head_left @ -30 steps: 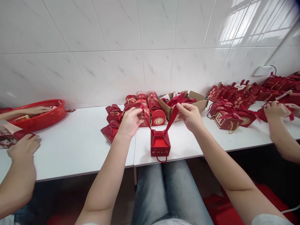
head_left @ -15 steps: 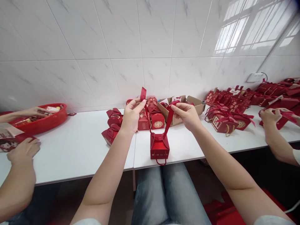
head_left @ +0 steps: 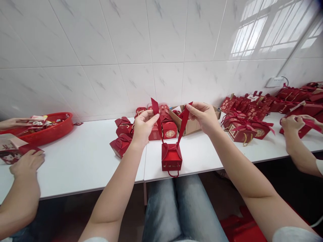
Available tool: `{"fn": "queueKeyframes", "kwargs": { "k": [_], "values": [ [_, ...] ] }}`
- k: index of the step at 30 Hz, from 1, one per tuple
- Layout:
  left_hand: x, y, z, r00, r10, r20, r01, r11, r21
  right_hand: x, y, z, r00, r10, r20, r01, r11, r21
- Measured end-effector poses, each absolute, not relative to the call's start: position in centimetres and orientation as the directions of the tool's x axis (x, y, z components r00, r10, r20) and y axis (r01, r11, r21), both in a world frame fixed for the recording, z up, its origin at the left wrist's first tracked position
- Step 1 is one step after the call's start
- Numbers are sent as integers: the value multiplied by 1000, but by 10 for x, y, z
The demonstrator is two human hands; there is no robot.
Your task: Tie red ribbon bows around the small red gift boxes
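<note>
A small red gift box [head_left: 172, 160] stands near the table's front edge, a cord handle hanging over its front side. From its top rise the two ends of a red ribbon [head_left: 183, 124], spread in a V. My left hand [head_left: 144, 127] pinches the left end between thumb and fingers, its tip sticking up above them. The right end is pinched close to its tip by my right hand [head_left: 204, 116]. Both hands are held up above the box, apart from each other.
Behind my hands stand several red boxes [head_left: 169, 129] and an open cardboard carton [head_left: 193, 126]. Ribboned boxes [head_left: 242, 129] are at right, where a co-worker's hands [head_left: 292, 125] hold a ribbon. At left, another person reaches over a red basin [head_left: 54, 131] of packets and holds a box [head_left: 11, 149].
My right hand has moved slightly up and right, drawing the ribbon's right end straighter. At left, the co-worker's hand has lifted packets and moved left from the basin.
</note>
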State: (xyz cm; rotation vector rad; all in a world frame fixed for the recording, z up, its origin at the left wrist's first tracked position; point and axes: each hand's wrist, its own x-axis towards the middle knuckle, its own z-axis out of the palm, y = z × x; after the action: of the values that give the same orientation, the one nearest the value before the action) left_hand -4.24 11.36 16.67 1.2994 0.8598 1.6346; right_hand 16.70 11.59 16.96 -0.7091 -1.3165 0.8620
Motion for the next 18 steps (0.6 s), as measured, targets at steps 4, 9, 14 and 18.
{"fn": "queueKeyframes", "kwargs": {
  "k": [4, 9, 14, 18],
  "values": [
    [-40, 115, 168, -116, 922, 369, -180, -385, 905, 167, 117, 174, 71, 850, 522, -110, 527, -843],
    [-34, 119, 170, -105, 874, 475, -167, -486, 858, 161, 118, 174, 48, 846, 532, -167, 532, -830],
    [-29, 120, 172, -106, 867, 487, -218, -498, 839, 155, 120, 174, 34, 858, 512, -168, 510, -844],
    [-28, 118, 173, -90, 876, 474, -227, -481, 847, 153, 121, 176, 30, 863, 505, -178, 502, -847]
  ]
}}
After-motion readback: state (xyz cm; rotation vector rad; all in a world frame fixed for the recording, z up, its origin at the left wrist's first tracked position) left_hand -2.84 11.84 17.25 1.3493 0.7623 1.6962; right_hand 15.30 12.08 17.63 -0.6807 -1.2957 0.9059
